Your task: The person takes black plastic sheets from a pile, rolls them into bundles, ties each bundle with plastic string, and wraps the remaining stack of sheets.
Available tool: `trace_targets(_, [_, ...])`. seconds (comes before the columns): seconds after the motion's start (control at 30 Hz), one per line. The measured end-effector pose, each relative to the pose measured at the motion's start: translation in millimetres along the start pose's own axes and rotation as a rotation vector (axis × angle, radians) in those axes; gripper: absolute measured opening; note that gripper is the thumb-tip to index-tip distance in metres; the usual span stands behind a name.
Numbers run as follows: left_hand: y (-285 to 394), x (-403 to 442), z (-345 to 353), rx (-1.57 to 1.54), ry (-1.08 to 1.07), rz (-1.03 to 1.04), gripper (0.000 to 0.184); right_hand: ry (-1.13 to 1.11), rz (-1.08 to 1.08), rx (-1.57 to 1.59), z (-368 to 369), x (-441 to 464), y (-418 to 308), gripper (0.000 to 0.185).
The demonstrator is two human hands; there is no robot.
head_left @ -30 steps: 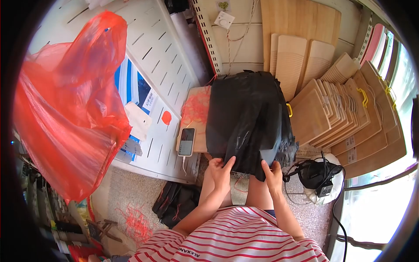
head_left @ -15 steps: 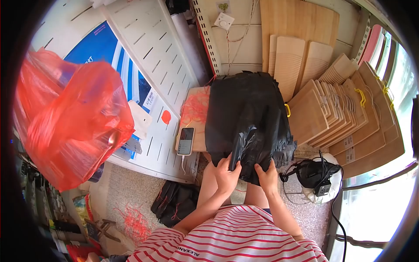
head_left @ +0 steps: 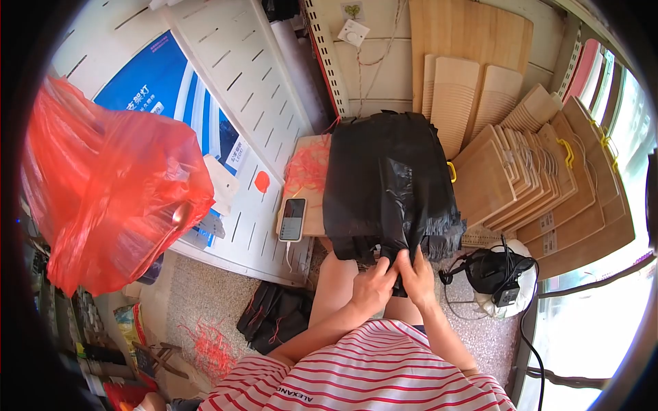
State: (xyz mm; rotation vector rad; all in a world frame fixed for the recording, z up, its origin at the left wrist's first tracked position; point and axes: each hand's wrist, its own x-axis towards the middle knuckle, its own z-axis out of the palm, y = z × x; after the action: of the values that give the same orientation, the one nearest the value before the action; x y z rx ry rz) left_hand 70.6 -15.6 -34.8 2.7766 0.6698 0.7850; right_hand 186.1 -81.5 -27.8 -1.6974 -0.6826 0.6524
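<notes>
A thick stack of black plastic bags (head_left: 370,171) lies on a low wooden surface in front of me. Its near edge is ragged and hangs toward my knees. My left hand (head_left: 374,284) and my right hand (head_left: 416,275) are side by side at that edge, both closed on bunched black plastic. The gathered part forms a shiny ridge running up from my fingers. A phone (head_left: 293,219) with a white cable lies left of the stack, beside tangled red string (head_left: 306,168).
Wooden boards (head_left: 541,178) lean at the right. A black device with cables (head_left: 495,277) sits below them. A red plastic bag (head_left: 123,198) hangs at the left by a white slotted panel (head_left: 250,89). More black bags (head_left: 277,318) lie on the floor. Part of another person (head_left: 152,403) shows at bottom left.
My hands have come together, my left hand moving right, and the black plastic between them is bunched more narrowly. The red bag swung down and now hangs lower.
</notes>
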Motion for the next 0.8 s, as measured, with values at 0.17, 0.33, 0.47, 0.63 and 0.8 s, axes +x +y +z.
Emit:
trace_targets(0.17, [12.8,-1.6,-7.2,-0.16,-0.141,0.005,0.057,-0.09,-0.085,-0.034,-8.1,10.8,37.9,0.04])
trace_targets(0.33, [-1.0,-10.0,-37.3,-0.849,-0.442,-0.237,0.036,-0.137,-0.437,-0.179,-38.9,3.7,29.8,0.03])
trace_targets(0.47, [-40.4,5.3,-74.3,-0.055,0.11,0.336,0.05,-0.501,-0.323,-0.246,-75.0,-8.1,24.9,0.038])
trace_targets(0.63, [-102.8,-13.6,-77.4,-0.138,-0.346,0.45,0.029,-0.869,-0.199,-0.44,-93.5,-14.8,29.2,0.048])
trace_targets(0.8, [-109.0,-45.3,-70.2,-0.396,-1.137,-0.036,0.048,-1.064,-0.091,-0.662,-84.6,-20.6,42.0,0.04])
